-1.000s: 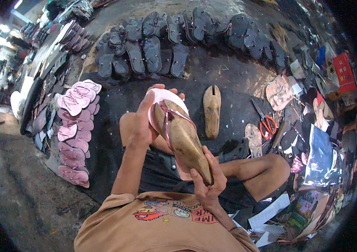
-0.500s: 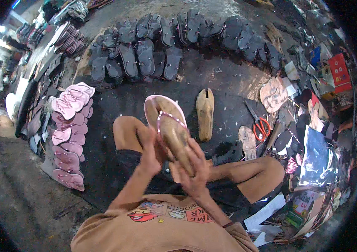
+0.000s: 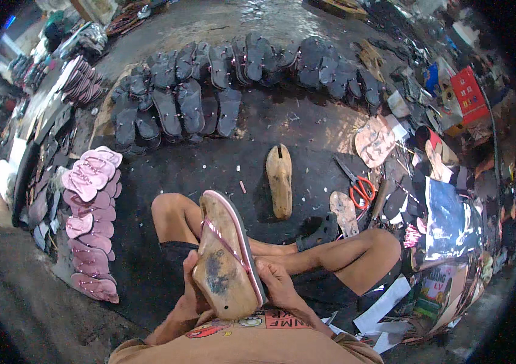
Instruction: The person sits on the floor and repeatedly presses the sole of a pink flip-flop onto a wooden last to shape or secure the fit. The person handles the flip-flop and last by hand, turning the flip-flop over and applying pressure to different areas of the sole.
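Observation:
A pink-edged flip-flop point(image 3: 219, 235) with a shiny pink thong strap sits around a worn wooden shoe last point(image 3: 215, 282), close in front of my chest. The toe points away from me and the whole piece leans on its side. My left hand point(image 3: 190, 285) is closed at the last's left side near the heel, fingers partly hidden behind it. On the other side, my right hand point(image 3: 277, 284) grips the dark outer edge of the sole. A second wooden last point(image 3: 279, 182), slotted at its far end, lies on the black mat beyond my legs.
Pink flip-flops point(image 3: 93, 227) lie in an overlapping row at left. Dark soles with straps point(image 3: 191, 106) form a curved row at the far side. Scissors point(image 3: 362, 191) with orange handles lie right, near sole pieces point(image 3: 374, 141), scraps and a blue plastic sheet point(image 3: 449, 218).
Both hands have drawn the flip-flop and its last down toward my chest and tilted them onto one side. My right hand has shifted from the last to the sole edge.

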`<state>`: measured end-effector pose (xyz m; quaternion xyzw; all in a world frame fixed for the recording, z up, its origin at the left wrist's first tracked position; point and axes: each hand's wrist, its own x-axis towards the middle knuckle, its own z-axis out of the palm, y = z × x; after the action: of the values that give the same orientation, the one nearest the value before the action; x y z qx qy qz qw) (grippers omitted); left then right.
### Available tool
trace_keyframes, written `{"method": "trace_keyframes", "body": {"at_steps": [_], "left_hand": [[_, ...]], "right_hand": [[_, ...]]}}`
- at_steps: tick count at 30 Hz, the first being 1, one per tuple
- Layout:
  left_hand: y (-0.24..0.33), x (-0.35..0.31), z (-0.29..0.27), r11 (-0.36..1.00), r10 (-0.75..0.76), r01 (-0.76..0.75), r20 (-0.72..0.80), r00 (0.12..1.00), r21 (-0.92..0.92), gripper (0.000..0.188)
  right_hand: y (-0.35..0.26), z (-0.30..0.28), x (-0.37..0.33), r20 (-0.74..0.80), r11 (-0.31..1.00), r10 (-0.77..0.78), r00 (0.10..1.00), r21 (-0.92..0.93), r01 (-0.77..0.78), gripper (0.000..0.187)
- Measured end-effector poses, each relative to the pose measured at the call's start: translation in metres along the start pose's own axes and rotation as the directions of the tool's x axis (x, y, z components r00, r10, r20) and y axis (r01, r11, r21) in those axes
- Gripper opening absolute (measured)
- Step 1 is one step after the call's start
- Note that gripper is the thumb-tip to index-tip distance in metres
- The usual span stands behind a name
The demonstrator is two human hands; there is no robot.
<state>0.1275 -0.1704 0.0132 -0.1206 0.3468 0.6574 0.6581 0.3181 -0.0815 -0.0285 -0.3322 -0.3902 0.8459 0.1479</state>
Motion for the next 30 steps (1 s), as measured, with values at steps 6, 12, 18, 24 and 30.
{"method": "trace_keyframes", "body": {"at_steps": [6, 12, 18, 24, 30], "left_hand": [[-0.011, -0.013, 0.012, 0.984, 0.018, 0.014, 0.176, 0.984, -0.179, 0.081], [0.016, -0.021, 0.071, 0.938, -0.087, 0.036, 0.133, 0.987, 0.344, 0.110], [0.008, 0.067, 0.052, 0.704, 0.242, -0.328, 0.221, 0.945, 0.630, 0.091], [0.017, 0.058, 0.066, 0.442, 0.238, -0.394, 0.318, 0.918, 0.806, 0.053], [0.023, 0.044, 0.039, 0.388, 0.211, -0.449, 0.397, 0.893, 0.805, 0.043]], "right_hand": [[-0.020, 0.000, -0.024, 0.244, 0.868, 0.205, 0.948, 0.402, -0.292, 0.033], [0.028, -0.008, 0.000, 0.075, 0.944, 0.273, 0.959, 0.170, -0.282, 0.048], [0.006, 0.005, 0.023, -0.303, 0.895, -0.018, 0.953, 0.420, 0.151, 0.067], [-0.047, 0.003, 0.012, -0.120, 0.937, -0.348, 0.930, -0.026, 0.348, 0.135], [-0.100, 0.019, -0.041, 0.014, 0.908, 0.093, 0.996, 0.409, -0.091, 0.109]]}}
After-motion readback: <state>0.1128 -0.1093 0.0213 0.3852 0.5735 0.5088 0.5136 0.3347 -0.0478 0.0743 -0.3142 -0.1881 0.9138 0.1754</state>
